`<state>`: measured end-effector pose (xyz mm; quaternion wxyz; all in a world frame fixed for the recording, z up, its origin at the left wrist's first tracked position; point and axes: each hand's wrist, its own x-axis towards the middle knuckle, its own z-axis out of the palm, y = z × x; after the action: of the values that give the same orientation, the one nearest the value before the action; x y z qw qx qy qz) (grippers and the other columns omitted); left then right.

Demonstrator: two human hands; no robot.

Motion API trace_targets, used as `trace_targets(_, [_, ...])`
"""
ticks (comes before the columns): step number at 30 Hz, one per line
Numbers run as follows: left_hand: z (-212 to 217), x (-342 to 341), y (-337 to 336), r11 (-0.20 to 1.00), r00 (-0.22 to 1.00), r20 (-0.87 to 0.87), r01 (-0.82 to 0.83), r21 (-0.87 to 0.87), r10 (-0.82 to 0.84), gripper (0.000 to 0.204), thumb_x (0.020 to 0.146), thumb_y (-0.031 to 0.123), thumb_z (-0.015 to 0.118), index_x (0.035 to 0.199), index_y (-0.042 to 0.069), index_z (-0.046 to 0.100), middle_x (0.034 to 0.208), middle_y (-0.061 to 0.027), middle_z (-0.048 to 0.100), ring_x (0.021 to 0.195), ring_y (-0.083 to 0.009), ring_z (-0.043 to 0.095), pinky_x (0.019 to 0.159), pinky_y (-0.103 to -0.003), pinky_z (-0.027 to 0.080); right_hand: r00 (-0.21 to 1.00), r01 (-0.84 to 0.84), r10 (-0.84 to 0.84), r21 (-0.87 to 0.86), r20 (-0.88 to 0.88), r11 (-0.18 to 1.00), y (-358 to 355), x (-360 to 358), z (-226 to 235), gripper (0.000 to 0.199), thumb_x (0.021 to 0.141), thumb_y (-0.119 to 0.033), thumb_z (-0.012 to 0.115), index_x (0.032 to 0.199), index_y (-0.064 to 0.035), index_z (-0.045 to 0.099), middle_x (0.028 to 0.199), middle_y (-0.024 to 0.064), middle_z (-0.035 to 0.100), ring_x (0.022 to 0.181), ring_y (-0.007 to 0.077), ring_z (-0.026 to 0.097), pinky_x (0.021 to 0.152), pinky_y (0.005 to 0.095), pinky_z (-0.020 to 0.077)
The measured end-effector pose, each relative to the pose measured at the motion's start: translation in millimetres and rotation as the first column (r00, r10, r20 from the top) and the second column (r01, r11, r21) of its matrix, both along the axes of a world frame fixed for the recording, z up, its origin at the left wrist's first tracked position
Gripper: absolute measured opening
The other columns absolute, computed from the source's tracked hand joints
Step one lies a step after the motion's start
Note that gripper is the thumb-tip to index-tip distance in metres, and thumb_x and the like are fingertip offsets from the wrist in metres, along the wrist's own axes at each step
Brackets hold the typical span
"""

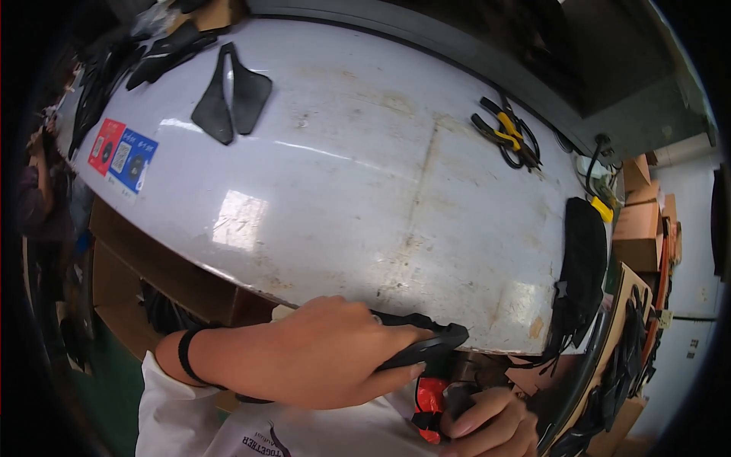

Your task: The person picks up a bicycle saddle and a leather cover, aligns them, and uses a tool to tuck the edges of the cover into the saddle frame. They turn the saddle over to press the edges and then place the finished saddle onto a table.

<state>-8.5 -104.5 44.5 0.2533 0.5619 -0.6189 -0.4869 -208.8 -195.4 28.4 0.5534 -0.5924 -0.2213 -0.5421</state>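
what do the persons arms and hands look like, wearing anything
Both hands are bare, no gloves. The left hand has a thin black band around its wrist, and a white sleeve begins further up that forearm. The right hand shows unpainted nails; its wrist is out of view.

The view shows two hands, one black flat piece (231,95) lying apart on the white table (365,175), two stickers, one red (106,145) and one blue (132,160), and one pair of yellow-handled pliers (509,137).
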Motion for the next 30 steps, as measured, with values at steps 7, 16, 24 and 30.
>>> trace_targets(7, [-3.0, -5.6, 4.9, 0.997, 0.986, 0.148, 0.067, 0.039, -0.072, 0.050, 0.100, 0.036, 0.061, 0.138, 0.004, 0.061, 0.066, -0.0186, 0.068, 0.061, -0.0394, 0.070, 0.057, -0.048, 0.056, 0.986, -0.168, 0.155, -0.373, -0.064, 0.913, -0.6, 33.5, -3.6, 0.030, 0.091, -0.011, 0.074, 0.077, -0.0041, 0.048, 0.060, 0.0115, 0.059, 0.049, 0.0228, 0.059, 0.051, 0.0402, 0.0544])
trace_targets(16, [-4.7, -5.9, 0.7, 0.997, 0.996, 0.070, 0.057, 0.044, -0.060, 0.047, 0.100, 0.030, 0.060, 0.137, 0.001, 0.060, 0.067, -0.0210, 0.068, 0.063, -0.0394, 0.070, 0.058, -0.048, 0.056, 0.975, -0.057, 0.084, 0.134, -0.206, 0.989, 4.3, 34.4, 5.5, 0.023, 0.093, -0.012, 0.068, 0.081, -0.0006, 0.052, 0.060, 0.0108, 0.060, 0.050, 0.0226, 0.060, 0.053, 0.0391, 0.0548])
trace_targets(24, [-2.9, -3.4, 0.2, 0.998, 0.993, 0.099, 0.069, 0.011, -0.069, 0.047, 0.099, 0.031, 0.061, 0.135, 0.000, 0.062, 0.065, -0.0201, 0.068, 0.060, -0.0383, 0.069, 0.056, -0.047, 0.055, 0.978, -0.209, 0.204, -0.207, -0.043, 0.956, -18.6, 36.2, -1.6, 0.026, 0.091, -0.008, 0.070, 0.077, -0.0026, 0.049, 0.058, 0.0115, 0.059, 0.047, 0.0220, 0.057, 0.051, 0.0389, 0.0538])
trace_targets(30, [-6.9, -9.3, 4.2, 1.000, 0.994, 0.104, 0.022, 0.011, -0.023, 0.046, 0.098, 0.031, 0.062, 0.133, 0.000, 0.064, 0.060, -0.0177, 0.065, 0.054, -0.0367, 0.067, 0.052, -0.046, 0.054, 0.951, -0.190, 0.204, 0.083, -0.231, 0.978, -16.0, 29.3, 10.5, 0.024, 0.091, -0.008, 0.070, 0.078, -0.0026, 0.050, 0.060, 0.0093, 0.058, 0.047, 0.0224, 0.057, 0.050, 0.0385, 0.0539])
